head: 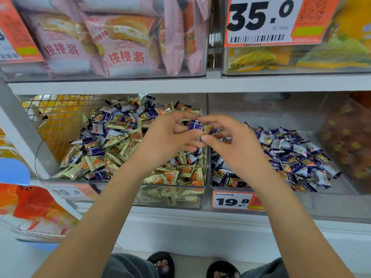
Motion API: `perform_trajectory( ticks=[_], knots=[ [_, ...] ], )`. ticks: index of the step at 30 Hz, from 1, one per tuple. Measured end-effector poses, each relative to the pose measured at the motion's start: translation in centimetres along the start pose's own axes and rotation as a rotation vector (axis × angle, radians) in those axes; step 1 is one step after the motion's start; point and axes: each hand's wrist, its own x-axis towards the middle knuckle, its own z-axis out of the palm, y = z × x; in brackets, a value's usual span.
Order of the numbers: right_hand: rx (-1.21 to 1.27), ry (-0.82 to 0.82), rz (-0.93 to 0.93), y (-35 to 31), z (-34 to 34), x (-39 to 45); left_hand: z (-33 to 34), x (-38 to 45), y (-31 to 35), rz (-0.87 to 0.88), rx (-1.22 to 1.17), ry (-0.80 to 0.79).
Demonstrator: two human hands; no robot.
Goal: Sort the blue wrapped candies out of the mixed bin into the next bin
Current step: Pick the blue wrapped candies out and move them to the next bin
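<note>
**Now, one blue candy between both my hands above the bin divider**

Right at the middle of the view, my left hand [170, 135] and my right hand [230, 143] meet over the wall that separates the two clear bins. Between them sits a blue wrapped candy [197, 126]: my left fingers curl around its near end, and my right forefinger and thumb pinch its other end, so both hands grip the same piece. More blue wrappers peek out under my left fingers, though I cannot tell whether that hand holds them as well.

At 9 o'clock from my hands lies the mixed bin [170, 199], heaped with cream-and-orange candies [120, 149] and blue ones scattered among them. At 3 o'clock is the next bin [341, 192], holding a pile of blue candies [297, 155] only. An orange price tag reading 19.8 [232, 201] hangs on that bin's front, at 5 o'clock from my hands.

Up at 12 o'clock, the shelf above carries pink snack-cake packs [120, 45] and a big 35.0 price card [261, 21]. Down at 6 o'clock my feet in black sandals [162, 263] show on the floor.
</note>
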Motion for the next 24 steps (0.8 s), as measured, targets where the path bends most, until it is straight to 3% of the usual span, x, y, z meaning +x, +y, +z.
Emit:
perform_trajectory(
  ticks=[3, 6, 10, 14, 17, 20, 24],
  knots=[
    [0.058, 0.117, 0.009, -0.1, -0.5, 0.2, -0.4, 0.1, 0.1, 0.016, 0.009, 0.083],
    [0.002, 0.338, 0.118, 0.9, -2.2, 0.5, -2.2, 0.1, -0.9, 0.004, 0.322, 0.068],
    [-0.247, 0.253, 0.253, 2.5, -3.4, 0.2, -3.4, 0.4, -3.5, -0.092, 0.94, -0.161],
    [-0.19, 0.189, 0.243, 2.3, -2.6, 0.1, -3.1, 1.3, -4.8, -0.137, 1.205, -0.23],
    [-0.179, 0.182, 0.252, 2.4, -2.4, 0.3, -3.0, 1.9, -5.4, -0.215, 1.308, -0.252],
    [-0.137, 0.188, 0.239, 2.2, -2.1, 0.3, -2.3, 2.6, -6.0, -0.168, 1.35, -0.235],
    [-0.105, 0.179, 0.248, 2.2, -2.3, 0.2, -1.8, 2.9, -6.6, -0.119, 1.224, -0.213]
  ],
)
